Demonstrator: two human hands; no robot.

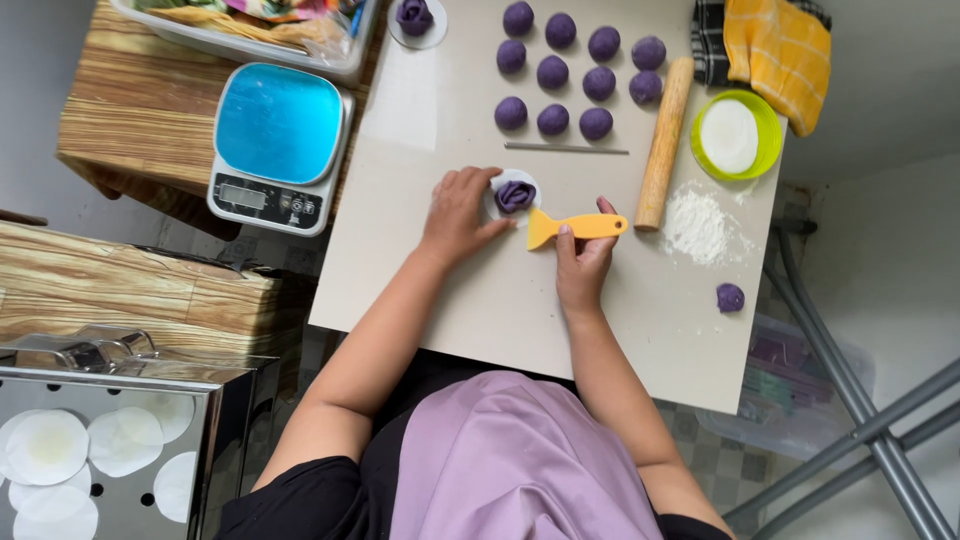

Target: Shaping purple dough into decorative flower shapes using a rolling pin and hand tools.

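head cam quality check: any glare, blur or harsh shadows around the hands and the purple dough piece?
Head view: soft, even daylight; only faint shadows under the left hand and right hand. The purple dough rose and yellow scraper are sharp, with no motion blur. Mild sheen on the pale board near the blue scale; the white paper rounds at lower left look nearly blown out.

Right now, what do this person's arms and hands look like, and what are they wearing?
Both arms are bare from the upper arm down; short black sleeves end near the shoulders. The left hand and right hand are bare too: no gloves, and no rings, watch or bracelets that I can make out. A lilac cloth hangs down between the arms.
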